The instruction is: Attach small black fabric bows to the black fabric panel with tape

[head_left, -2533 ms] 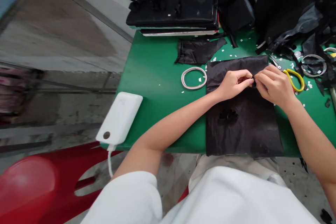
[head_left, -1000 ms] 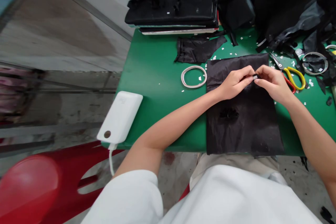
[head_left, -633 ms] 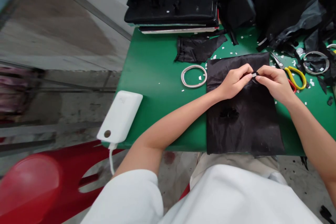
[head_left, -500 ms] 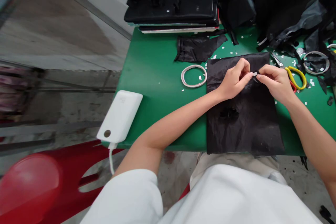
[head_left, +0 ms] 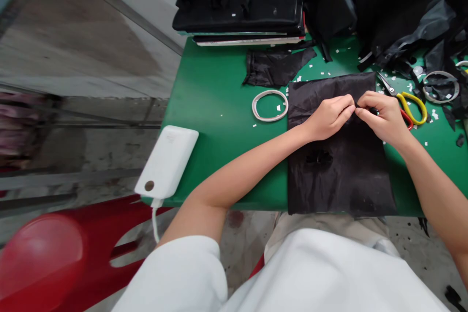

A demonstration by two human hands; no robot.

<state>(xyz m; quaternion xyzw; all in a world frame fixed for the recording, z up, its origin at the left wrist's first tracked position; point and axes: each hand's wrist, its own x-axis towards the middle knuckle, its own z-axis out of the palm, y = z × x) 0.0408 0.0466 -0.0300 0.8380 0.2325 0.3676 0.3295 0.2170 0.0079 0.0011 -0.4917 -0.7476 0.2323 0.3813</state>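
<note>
A flat black fabric sheet (head_left: 340, 175) lies over the front of the green table, with a bunched black bow-like piece (head_left: 319, 157) on it. Above its upper part, my left hand (head_left: 332, 116) is closed in a pinch, thumb against forefinger. Whatever sits in that pinch is hidden. My right hand (head_left: 383, 116) meets it fingertip to fingertip, also pinching, with a bit of a small black strip (head_left: 357, 105) showing at its tips. Scissors with yellow and red handles (head_left: 413, 107) lie just right of my right hand, blades pointing away.
On the green table (head_left: 223, 151) are a roll of white tape (head_left: 270, 106), a black scrap (head_left: 274, 67) and scattered white bits. Stacked black pieces (head_left: 241, 0) and heaped black fabric (head_left: 402, 5) fill the back. A white power bank (head_left: 167, 162) overhangs the left edge near a red chair (head_left: 44, 258).
My left fingers have come down and closed against my right fingertips. The small white piece that showed between my hands is now covered.
</note>
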